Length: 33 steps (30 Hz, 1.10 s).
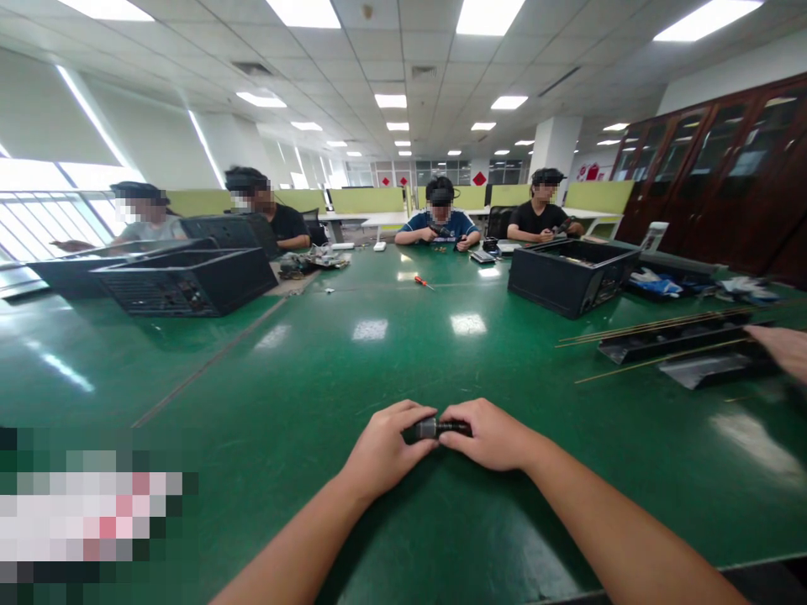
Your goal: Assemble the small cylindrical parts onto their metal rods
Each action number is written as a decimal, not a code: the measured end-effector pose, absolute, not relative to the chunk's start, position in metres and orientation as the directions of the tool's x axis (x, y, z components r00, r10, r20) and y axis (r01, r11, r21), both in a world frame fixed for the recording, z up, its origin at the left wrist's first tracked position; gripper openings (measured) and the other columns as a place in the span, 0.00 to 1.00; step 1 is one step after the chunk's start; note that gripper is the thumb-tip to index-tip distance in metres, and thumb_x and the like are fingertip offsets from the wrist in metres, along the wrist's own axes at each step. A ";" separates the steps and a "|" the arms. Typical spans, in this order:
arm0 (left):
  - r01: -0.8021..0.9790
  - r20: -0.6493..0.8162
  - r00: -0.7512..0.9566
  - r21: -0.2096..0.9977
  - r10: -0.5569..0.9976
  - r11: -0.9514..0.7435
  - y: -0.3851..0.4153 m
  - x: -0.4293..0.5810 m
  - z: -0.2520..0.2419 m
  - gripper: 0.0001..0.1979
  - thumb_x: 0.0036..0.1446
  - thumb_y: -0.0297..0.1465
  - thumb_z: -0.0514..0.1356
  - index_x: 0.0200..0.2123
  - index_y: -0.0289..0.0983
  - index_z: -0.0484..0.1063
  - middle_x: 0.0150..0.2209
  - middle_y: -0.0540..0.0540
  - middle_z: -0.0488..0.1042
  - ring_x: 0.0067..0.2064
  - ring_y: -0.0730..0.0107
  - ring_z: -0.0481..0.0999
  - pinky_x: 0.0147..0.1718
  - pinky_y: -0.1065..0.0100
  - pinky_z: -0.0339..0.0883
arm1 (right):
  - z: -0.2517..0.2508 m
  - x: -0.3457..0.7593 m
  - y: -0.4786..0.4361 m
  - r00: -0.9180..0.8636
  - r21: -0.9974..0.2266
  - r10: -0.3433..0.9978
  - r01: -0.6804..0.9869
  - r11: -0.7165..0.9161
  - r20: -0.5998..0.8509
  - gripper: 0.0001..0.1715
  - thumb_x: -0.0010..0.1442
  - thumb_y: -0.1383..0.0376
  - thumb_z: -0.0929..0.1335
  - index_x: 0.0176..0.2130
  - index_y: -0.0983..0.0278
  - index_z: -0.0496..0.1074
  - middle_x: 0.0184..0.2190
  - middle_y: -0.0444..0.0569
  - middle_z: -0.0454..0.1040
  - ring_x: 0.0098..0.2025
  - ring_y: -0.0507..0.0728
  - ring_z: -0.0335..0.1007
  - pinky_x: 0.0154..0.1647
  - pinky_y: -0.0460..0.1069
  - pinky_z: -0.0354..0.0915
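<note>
Over the near middle of the green table, both hands hold a short dark cylinder with a grey band, lying level between them. My left hand is closed around its left end, thumb on the near side and fingers on the far side. Its right end, darker and ridged, is gripped by my right hand. The fingertips of the two hands almost meet. I cannot make out what kind of thing the cylinder is, since the hands cover both ends.
Black computer cases stand at left and right. A red screwdriver lies farther off. Dark metal channels and thin rods lie at right, beside another person's hand. Several people sit around the table.
</note>
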State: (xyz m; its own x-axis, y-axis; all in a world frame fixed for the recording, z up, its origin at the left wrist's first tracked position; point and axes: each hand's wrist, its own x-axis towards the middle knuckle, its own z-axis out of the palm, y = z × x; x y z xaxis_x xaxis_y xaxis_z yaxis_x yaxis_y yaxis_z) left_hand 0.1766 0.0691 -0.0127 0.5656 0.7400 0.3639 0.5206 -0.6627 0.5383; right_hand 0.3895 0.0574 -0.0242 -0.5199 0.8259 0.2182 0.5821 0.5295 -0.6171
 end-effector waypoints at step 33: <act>0.562 0.357 0.543 0.518 0.760 -0.645 0.069 0.175 -0.015 0.16 0.51 0.32 0.66 0.45 0.41 0.77 0.40 0.47 0.79 0.41 0.66 0.77 0.43 0.66 0.69 | -0.025 0.392 0.059 -0.486 -0.607 0.841 0.601 0.520 0.239 0.11 0.62 0.61 0.66 0.40 0.62 0.76 0.33 0.46 0.78 0.34 0.53 0.71 0.35 0.46 0.60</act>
State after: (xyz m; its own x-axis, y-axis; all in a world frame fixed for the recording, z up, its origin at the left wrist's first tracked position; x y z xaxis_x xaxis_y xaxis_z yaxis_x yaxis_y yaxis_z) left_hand 0.1750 0.0691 -0.0147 0.5428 0.7603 0.3568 0.5623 -0.6446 0.5180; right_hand 0.3925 0.0589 -0.0249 -0.4861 0.8407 0.2386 0.6009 0.5198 -0.6072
